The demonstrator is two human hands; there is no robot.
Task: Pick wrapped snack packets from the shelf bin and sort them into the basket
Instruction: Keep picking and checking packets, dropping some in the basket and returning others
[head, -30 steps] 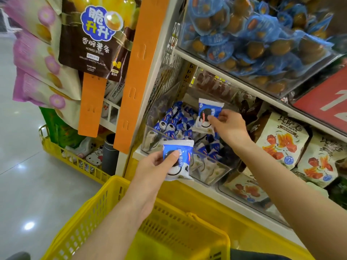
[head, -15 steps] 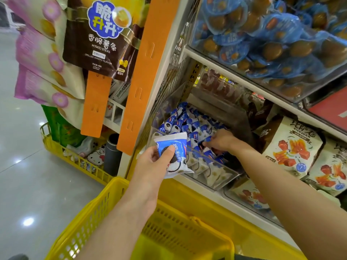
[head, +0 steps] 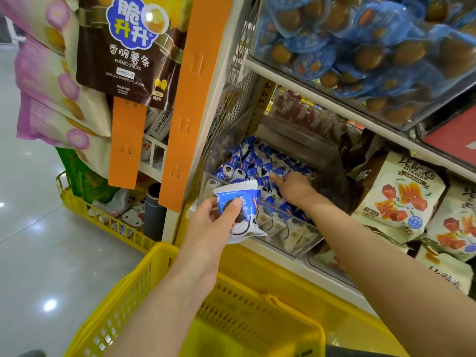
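— While gripping one blue-and-white packet (head: 238,212) betw. thumb and fingers, left hand (head: 206,225) held up just in front of the clear bin (head: 288,228), above the yellow basket (head: 144,279). Packet upright-ish, crimped top edge up, lower corner overlapping the bin's front wall.

— And right hand?

— Right hand (head: 293,188) down inside the bin, palm down on the heap of blue packets (head: 247,163), index finger stretched toward the left. Other fingers curled under; can't tell whether anything pinched beneath them.

— Bin location?

— On the lower shelf (head: 280,256), tilted fwd, next to the white wire side panel (head: 231,104). Packets piled mostly at the back-left; more white ones pressed against the front wall.

— Basket contents?

— Only mesh walls, rim and a folded handle (head: 273,298) visible; bottom blurry, can't tell.

— Surroundings?

— To the right of the bin: cream bags w/ red-orange meat pics (head: 401,197), brown bags (head: 360,161) behind them. Shelf above: clear box of blue-wrapped brown eggs (head: 360,47). Left side: orange hanging strips (head: 190,104), brown potato-stick bag (head: 128,52), pink-and-cream bags (head: 51,81). Low down by the floor, second yellow basket (head: 85,215) w/ a cartoon-cat item (head: 132,217) inside.
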